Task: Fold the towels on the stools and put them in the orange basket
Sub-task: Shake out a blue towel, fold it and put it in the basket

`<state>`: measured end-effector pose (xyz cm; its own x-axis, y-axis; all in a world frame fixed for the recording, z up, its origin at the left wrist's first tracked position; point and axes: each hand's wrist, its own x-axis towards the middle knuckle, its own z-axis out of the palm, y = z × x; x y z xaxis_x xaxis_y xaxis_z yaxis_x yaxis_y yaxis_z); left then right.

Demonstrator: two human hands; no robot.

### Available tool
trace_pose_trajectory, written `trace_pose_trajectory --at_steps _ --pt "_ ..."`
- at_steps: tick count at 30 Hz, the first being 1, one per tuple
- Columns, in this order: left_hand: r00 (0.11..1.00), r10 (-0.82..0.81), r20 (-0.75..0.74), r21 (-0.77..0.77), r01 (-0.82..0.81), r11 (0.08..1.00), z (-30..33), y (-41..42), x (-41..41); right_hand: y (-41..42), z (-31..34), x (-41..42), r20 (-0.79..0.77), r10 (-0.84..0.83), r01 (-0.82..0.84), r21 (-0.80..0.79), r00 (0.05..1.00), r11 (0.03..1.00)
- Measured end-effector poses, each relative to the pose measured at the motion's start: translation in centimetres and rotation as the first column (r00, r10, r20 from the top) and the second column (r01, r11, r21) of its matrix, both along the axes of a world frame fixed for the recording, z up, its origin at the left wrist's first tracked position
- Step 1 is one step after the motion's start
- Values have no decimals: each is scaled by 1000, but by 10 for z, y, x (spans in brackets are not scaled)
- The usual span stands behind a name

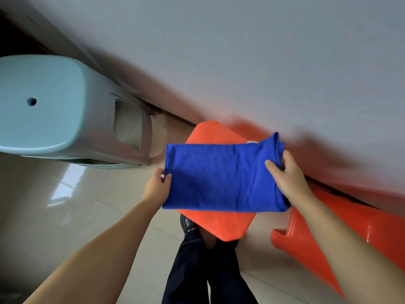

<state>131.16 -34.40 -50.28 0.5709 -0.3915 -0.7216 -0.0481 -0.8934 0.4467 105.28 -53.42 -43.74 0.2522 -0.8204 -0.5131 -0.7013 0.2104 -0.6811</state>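
Note:
A blue towel (219,176) lies folded into a wide rectangle on top of an orange stool (219,224) in the middle of the head view. My left hand (156,186) pinches the towel's near left corner. My right hand (287,174) grips the bunched right end of the towel, thumb on top. A second orange plastic object (350,227) lies low at the right by the wall; whether it is the basket or another stool I cannot tell. A pale blue stool (43,106) stands at the left with a bare top.
A grey wall (241,51) runs diagonally behind the stools. My dark trouser legs and a black shoe (187,223) are just below the orange stool. Glossy beige floor tiles (65,205) spread to the left.

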Motion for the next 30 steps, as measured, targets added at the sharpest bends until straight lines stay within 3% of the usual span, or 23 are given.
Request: trace_pose_trajectory --at_steps 2,5,9,12,14,16,18,20,23,25,30 --pt "996 57 -67 -30 -59 998 4 6 1 17 10 36 38 91 -89 -53 995 995" --pt "927 236 -291 -62 -264 962 13 9 4 53 9 99 52 184 -182 -44 982 982" --pt "789 380 -482 -11 -439 898 21 8 11 94 -9 165 59 261 -266 102 963 958" --pt "764 380 -521 11 -440 898 20 6 14 108 -18 179 110 339 -356 246 934 902" --pt "784 371 -499 18 -418 908 17 4 14 107 -23 169 131 280 -305 239 951 922" --pt "823 354 -444 20 -386 922 14 0 10 94 -28 146 83 140 -150 141 987 979" --pt "893 296 -340 12 -311 950 11 -5 5 77 -32 115 -5 13 -13 12 1000 1000" --pt "950 230 -209 -10 -238 971 8 -9 -2 62 -37 88 -96 -37 35 -21 995 999" --pt "984 155 -88 -20 -157 987 5 -15 -16 59 -46 69 -178 63 -32 172 982 985" --pt "992 115 -45 -40 -116 992 3 -15 -24 66 -50 72 -127 74 -36 281 989 959" --pt "993 112 -37 -171 -116 978 19 -13 -32 74 -42 78 23 -249 203 508 968 837"
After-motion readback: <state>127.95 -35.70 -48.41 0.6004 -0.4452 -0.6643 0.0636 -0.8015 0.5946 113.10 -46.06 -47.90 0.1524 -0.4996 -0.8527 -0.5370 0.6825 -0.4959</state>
